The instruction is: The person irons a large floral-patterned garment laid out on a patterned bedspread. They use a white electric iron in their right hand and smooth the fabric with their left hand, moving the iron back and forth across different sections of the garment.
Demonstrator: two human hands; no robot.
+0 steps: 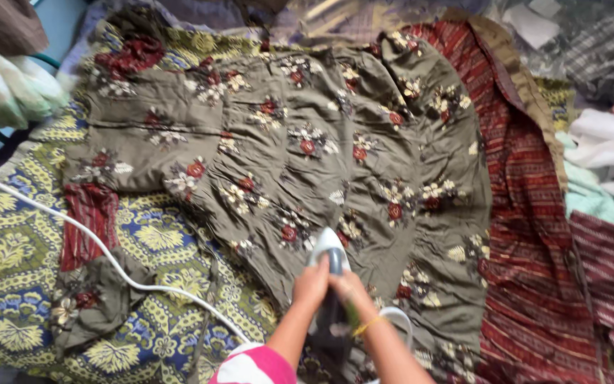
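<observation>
Down at the bottom centre, both hands close on the dark handle of a clothes iron (330,274). The left hand (312,283) has its fingers wrapped around the handle from the left side, and the right hand (349,286), with a thin yellow bangle (368,326) on its wrist, grips it from the right; both sets of fingers are curled tight on the iron. Its pale pointed nose aims away from the person and rests on an olive-green garment (286,149) printed with red and cream flowers, near that garment's lower edge. A white cord (87,231) runs from the left edge across the surface toward the person's body. The garment lies spread flat, wrinkled in places, over a patterned cloth (15,263) in yellow, green and blue. A red striped fabric (534,227) lies beside and partly under the garment on the right. White and pale green folded cloths (609,160) are heaped at the far right. A pink-and-white sleeve (254,366) shows at the bottom edge.
</observation>
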